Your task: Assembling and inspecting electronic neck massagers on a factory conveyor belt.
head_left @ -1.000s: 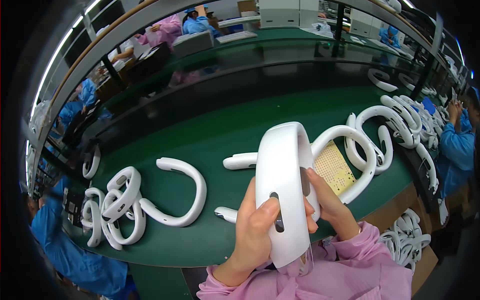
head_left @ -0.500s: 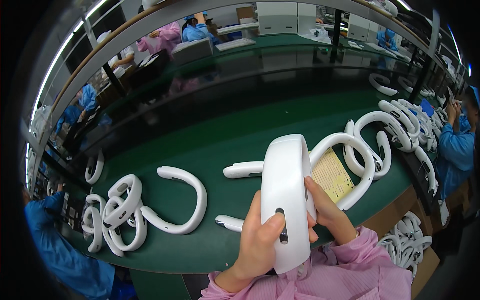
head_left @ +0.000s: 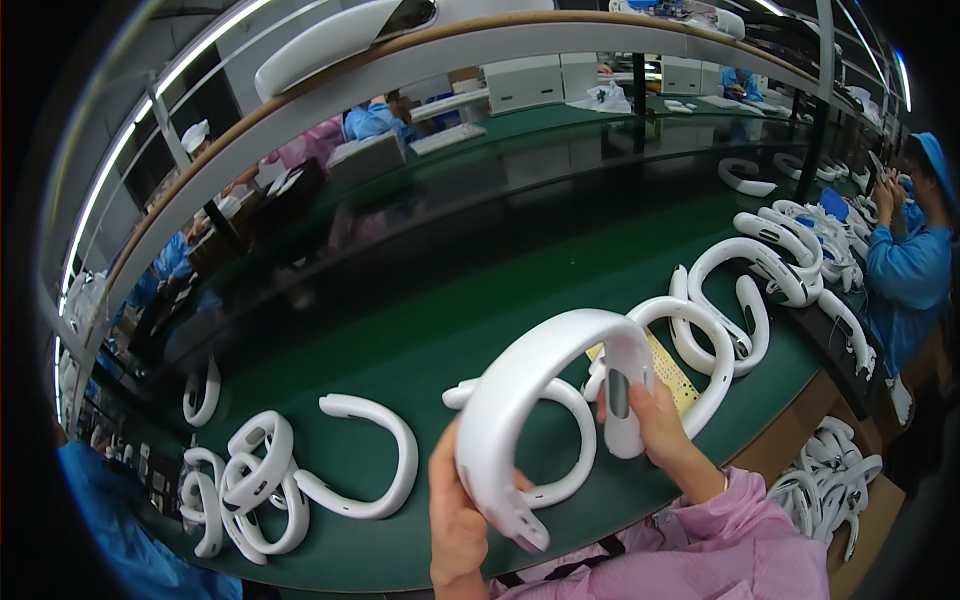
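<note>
The U-shaped neckband shell point(head_left: 545, 385), gripped by the left hand point(head_left: 462, 520) and the right hand point(head_left: 665, 430), is looking like smooth white plastic with a soft satin sheen, catching light along its curved top. The loose white shells point(head_left: 365, 460) lying at near left are showing the same smooth moulded plastic. The green belt surface point(head_left: 400, 340) is appearing matt and slightly rubbery, glossier toward the far side. The yellow perforated sheet point(head_left: 672, 372) is looking flat and dull. The pink sleeves point(head_left: 740, 540) are reading as thin woven cloth, creased and matt.
</note>
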A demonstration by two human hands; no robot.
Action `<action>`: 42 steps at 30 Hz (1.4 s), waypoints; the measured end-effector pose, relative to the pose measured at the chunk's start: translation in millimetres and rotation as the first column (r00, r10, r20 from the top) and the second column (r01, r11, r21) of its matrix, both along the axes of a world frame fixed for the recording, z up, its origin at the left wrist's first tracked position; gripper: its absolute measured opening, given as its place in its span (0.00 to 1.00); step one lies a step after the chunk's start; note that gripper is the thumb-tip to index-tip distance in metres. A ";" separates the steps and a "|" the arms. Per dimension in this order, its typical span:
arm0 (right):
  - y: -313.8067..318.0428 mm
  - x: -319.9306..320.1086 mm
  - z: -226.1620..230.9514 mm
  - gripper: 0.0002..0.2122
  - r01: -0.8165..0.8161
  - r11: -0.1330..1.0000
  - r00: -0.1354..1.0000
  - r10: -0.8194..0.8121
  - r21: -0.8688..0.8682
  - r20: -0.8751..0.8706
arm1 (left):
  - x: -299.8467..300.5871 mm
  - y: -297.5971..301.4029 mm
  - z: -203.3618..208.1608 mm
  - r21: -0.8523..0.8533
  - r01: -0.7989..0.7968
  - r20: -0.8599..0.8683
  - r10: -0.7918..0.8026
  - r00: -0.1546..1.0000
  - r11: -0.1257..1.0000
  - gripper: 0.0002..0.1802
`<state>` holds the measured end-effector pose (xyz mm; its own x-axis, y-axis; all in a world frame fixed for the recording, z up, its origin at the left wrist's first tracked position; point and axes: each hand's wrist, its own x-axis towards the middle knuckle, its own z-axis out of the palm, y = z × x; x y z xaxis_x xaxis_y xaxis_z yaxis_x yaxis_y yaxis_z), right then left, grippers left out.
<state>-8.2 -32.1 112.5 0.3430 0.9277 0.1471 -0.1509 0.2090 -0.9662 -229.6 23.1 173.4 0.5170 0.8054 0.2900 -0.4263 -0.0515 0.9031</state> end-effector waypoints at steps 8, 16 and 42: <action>-22.9 -12.7 96.9 0.29 -0.369 0.929 0.643 0.259 -0.005 0.721 | 12.9 56.3 -70.5 -0.426 -0.308 0.110 0.386 0.916 0.851 0.22; -5.4 -30.8 119.1 0.26 -0.553 0.833 0.669 0.429 0.022 0.608 | 23.4 63.1 -89.0 -0.408 0.365 0.513 -0.120 0.850 0.837 0.18; -9.0 13.8 42.8 0.28 -0.490 0.818 0.867 0.419 0.302 0.271 | -28.7 57.5 -14.0 -0.094 0.156 -0.164 -0.170 0.972 0.983 0.43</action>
